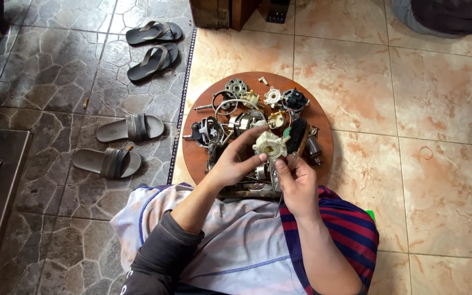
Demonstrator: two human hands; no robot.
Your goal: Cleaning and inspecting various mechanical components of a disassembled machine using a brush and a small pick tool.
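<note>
Both hands – left hand, right hand – grasp a cream plastic housing, seemingly a gear case, over the round wooden worktop on tiled floor.

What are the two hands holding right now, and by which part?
The left hand holds a cream plastic part by its left side. The right hand touches its lower edge with the fingertips; a firm grip there cannot be told.

Home floor repair spot: tiled floor, sandals, parts-strewn round board.
</note>
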